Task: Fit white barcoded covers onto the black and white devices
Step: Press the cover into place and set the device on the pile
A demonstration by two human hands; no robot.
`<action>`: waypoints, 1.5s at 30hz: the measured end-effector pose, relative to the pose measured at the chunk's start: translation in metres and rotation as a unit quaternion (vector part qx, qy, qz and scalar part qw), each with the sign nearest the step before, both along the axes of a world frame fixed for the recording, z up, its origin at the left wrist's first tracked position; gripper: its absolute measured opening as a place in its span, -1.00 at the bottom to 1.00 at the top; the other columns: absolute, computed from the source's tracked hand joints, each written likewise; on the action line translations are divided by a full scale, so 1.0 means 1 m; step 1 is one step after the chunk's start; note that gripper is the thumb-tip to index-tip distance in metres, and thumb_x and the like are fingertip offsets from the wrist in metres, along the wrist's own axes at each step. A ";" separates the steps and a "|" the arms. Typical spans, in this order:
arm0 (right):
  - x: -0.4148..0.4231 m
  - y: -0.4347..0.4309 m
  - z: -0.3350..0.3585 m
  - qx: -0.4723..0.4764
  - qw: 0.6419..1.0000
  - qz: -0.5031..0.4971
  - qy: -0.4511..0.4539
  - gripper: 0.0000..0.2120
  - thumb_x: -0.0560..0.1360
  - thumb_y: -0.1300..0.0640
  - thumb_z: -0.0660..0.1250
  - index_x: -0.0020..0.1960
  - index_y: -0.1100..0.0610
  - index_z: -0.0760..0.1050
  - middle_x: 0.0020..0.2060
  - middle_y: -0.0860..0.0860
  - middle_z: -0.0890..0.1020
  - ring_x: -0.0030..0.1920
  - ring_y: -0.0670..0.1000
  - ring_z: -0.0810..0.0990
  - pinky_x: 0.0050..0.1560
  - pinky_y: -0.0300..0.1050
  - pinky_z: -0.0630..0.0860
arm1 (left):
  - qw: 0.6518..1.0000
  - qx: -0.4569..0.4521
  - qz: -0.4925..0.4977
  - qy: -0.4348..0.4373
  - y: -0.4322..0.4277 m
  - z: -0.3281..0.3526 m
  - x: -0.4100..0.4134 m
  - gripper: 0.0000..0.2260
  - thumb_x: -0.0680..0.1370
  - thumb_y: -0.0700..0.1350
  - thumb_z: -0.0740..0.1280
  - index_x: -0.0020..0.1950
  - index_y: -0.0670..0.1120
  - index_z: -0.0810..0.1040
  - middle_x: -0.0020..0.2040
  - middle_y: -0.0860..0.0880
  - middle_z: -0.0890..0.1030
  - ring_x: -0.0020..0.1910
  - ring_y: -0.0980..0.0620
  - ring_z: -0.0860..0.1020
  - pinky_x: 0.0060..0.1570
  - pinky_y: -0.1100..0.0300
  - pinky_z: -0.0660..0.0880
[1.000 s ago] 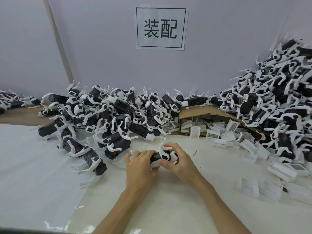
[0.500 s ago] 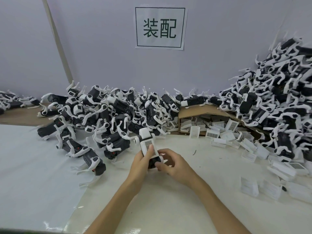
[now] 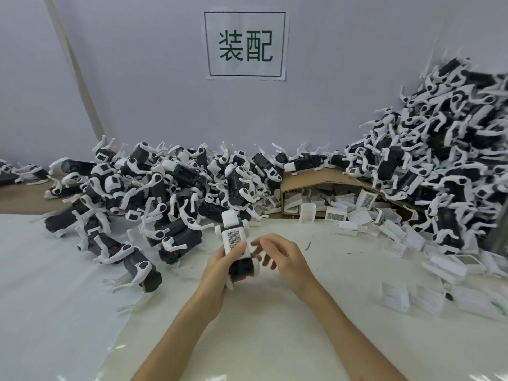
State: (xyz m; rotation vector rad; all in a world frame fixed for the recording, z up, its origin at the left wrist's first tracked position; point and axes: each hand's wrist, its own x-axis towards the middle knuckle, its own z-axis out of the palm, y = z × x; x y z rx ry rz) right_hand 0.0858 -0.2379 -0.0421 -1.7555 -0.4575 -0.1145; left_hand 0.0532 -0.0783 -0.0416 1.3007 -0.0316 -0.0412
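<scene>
While the left hand (image 3: 217,270) is gripping one black and white device (image 3: 242,266) above the table (image 3: 275,325), with its fingers curled round the dark lower body, a white barcoded cover (image 3: 233,240) is sitting on the upper face of this device, its barcode turned to the camera. The right hand (image 3: 286,259) is hanging just beside it and holding nothing, its fingers loosely spread and blurred. I cannot tell whether the fingertips are touching the device.

In my judgement this one piece is looking finished or nearly so, perhaps needing a last press. Much work is waiting: a large left pile (image 3: 165,193) and a higher right pile (image 3: 439,166) are lying against the wall, and I cannot tell which devices there are already carrying covers. Many loose covers (image 3: 395,296) are lying on the table at the right, and more inside the cardboard box (image 3: 316,178) between the piles.
</scene>
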 end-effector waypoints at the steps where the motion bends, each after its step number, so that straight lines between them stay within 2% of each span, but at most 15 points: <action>1: 0.000 -0.001 0.003 0.013 1.000 -0.015 0.006 -0.75 0.58 -0.08 0.26 0.15 0.00 0.60 -0.04 -0.05 0.67 -0.21 -0.14 0.59 -0.17 -0.24 0.45 | 1.000 0.026 -0.004 -0.003 -0.001 0.000 0.000 -0.48 0.42 0.13 0.45 0.26 -0.15 0.55 -0.04 -0.15 0.73 -0.13 0.00 0.68 -0.21 0.21 0.57; 5: 0.001 -0.011 0.012 0.056 0.998 -0.009 0.020 -0.55 0.52 -0.19 0.16 0.34 -0.09 0.49 0.09 -0.13 0.65 -0.12 -0.15 0.61 -0.11 -0.24 0.49 | 0.993 0.048 -0.106 0.029 0.000 0.002 -0.005 -0.51 0.41 0.07 0.51 0.22 -0.19 0.54 -0.10 -0.21 0.70 -0.18 -0.06 0.66 -0.25 0.17 0.57; 10: -0.001 -0.011 0.011 0.039 0.999 0.032 0.005 -0.71 0.57 -0.11 0.23 0.05 0.03 0.63 -0.26 -0.04 0.60 -0.27 -0.06 0.48 -0.28 -0.25 0.37 | 0.985 0.074 -0.149 0.042 0.002 0.002 -0.004 -0.45 0.37 0.20 0.52 0.16 -0.18 0.60 -0.09 -0.26 0.69 -0.25 -0.05 0.64 -0.29 0.21 0.54; 16: 0.001 -0.019 0.015 0.066 0.996 0.023 0.050 -0.80 0.51 -0.03 0.37 -0.18 0.07 0.49 -0.40 -0.11 0.52 -0.41 -0.12 0.43 -0.36 -0.27 0.34 | 0.999 0.010 0.008 0.051 0.006 -0.001 0.003 -0.63 0.36 0.14 0.49 -0.06 -0.14 0.73 -0.19 -0.17 0.67 -0.30 -0.03 0.63 -0.32 0.14 0.55; 20: 0.001 -0.021 0.027 0.059 0.979 0.099 0.167 -0.69 0.44 0.01 0.31 0.15 0.08 0.49 -0.24 0.06 0.55 -0.31 0.00 0.52 -0.30 -0.17 0.46 | 0.997 0.018 0.069 0.039 0.006 -0.001 0.002 -0.68 0.43 0.13 0.43 -0.20 -0.14 0.69 -0.26 -0.17 0.67 -0.36 -0.04 0.61 -0.28 0.11 0.50; 26: -0.009 -0.042 0.044 -0.021 0.978 0.143 0.151 -0.68 0.51 0.05 0.34 0.23 0.11 0.58 -0.12 0.07 0.63 -0.22 0.00 0.59 -0.21 -0.20 0.54 | 0.994 0.030 0.098 0.030 0.004 -0.001 0.004 -0.50 0.66 0.16 0.13 -0.16 -0.18 0.64 -0.30 -0.14 0.64 -0.31 -0.10 0.54 -0.21 0.07 0.43; 31: -0.024 -0.068 0.035 0.054 0.962 0.180 0.198 -0.71 0.52 0.09 0.31 0.19 0.13 0.61 -0.02 0.13 0.59 -0.20 -0.03 0.53 -0.26 -0.22 0.50 | 0.986 0.040 0.161 0.007 0.006 -0.006 0.009 -0.55 0.71 0.04 0.11 -0.12 -0.24 0.61 -0.24 -0.14 0.69 -0.36 -0.09 0.49 -0.27 0.06 0.40; 34: -0.021 -0.079 0.051 -0.023 0.955 0.224 0.194 -0.77 0.53 0.18 0.26 0.11 0.11 0.64 -0.10 0.08 0.60 -0.24 -0.04 0.55 -0.30 -0.23 0.53 | 0.985 0.041 0.166 0.015 0.010 -0.009 0.013 -0.58 0.71 0.00 0.13 -0.12 -0.23 0.61 -0.22 -0.15 0.69 -0.40 -0.11 0.49 -0.30 0.09 0.38; 36: -0.003 -0.085 0.089 -0.043 0.971 0.177 0.158 -0.79 0.54 0.29 0.21 0.01 0.17 0.61 -0.25 0.06 0.63 -0.35 -0.05 0.59 -0.40 -0.23 0.55 | 0.986 0.040 0.161 0.019 0.011 -0.008 0.017 -0.59 0.70 -0.02 0.13 -0.14 -0.23 0.60 -0.22 -0.17 0.69 -0.43 -0.11 0.48 -0.32 0.11 0.35; 37: 0.008 -0.092 0.115 0.016 0.980 0.145 0.136 -0.84 0.56 0.31 0.22 -0.01 0.21 0.58 -0.28 0.07 0.64 -0.37 -0.05 0.62 -0.40 -0.21 0.57 | 0.987 0.042 0.156 0.019 0.011 -0.008 0.019 -0.59 0.70 -0.02 0.14 -0.14 -0.24 0.60 -0.23 -0.18 0.68 -0.45 -0.11 0.48 -0.33 0.12 0.35; 38: 0.021 -0.102 0.148 0.139 0.976 0.132 0.101 -0.89 0.58 0.25 0.26 0.02 0.24 0.55 -0.22 0.10 0.65 -0.31 -0.03 0.66 -0.32 -0.18 0.62 | 0.987 0.043 0.152 0.020 0.011 -0.008 0.020 -0.59 0.70 -0.03 0.13 -0.14 -0.25 0.59 -0.24 -0.18 0.68 -0.47 -0.10 0.49 -0.33 0.12 0.35; 40: 0.042 -0.122 0.213 0.397 0.912 0.100 0.036 -0.75 0.61 0.10 0.28 0.17 0.26 0.51 0.09 0.19 0.63 -0.06 0.05 0.69 0.01 -0.08 0.66 | 0.987 0.044 0.149 0.027 0.011 -0.009 0.021 -0.59 0.71 -0.03 0.13 -0.14 -0.25 0.59 -0.28 -0.15 0.68 -0.49 -0.09 0.49 -0.34 0.13 0.35; 41: 0.052 -0.130 0.241 0.440 0.897 0.049 0.013 -0.67 0.65 0.06 0.24 0.31 0.24 0.45 0.25 0.22 0.56 0.05 0.11 0.67 0.14 -0.01 0.63 | 0.987 0.045 0.149 0.030 0.011 -0.010 0.021 -0.59 0.71 -0.02 0.12 -0.14 -0.25 0.59 -0.30 -0.13 0.69 -0.49 -0.09 0.49 -0.34 0.13 0.34; 43: 0.070 -0.137 0.279 0.352 0.932 -0.089 -0.005 -0.58 0.69 0.06 0.19 0.50 0.16 0.25 0.42 0.21 0.41 0.15 0.16 0.62 0.22 0.05 0.56 | 0.987 0.050 0.146 0.035 0.012 -0.010 0.021 -0.58 0.71 -0.01 0.11 -0.13 -0.24 0.59 -0.33 -0.09 0.69 -0.48 -0.09 0.49 -0.34 0.14 0.33; 45: 0.083 -0.130 0.282 0.217 0.965 -0.147 -0.021 -0.53 0.69 0.15 0.19 0.56 0.14 0.19 0.41 0.19 0.42 0.08 0.15 0.63 0.13 0.03 0.55 | 0.988 0.049 0.140 0.037 0.013 -0.010 0.022 -0.58 0.71 -0.02 0.11 -0.13 -0.23 0.60 -0.31 -0.10 0.70 -0.47 -0.09 0.49 -0.33 0.14 0.34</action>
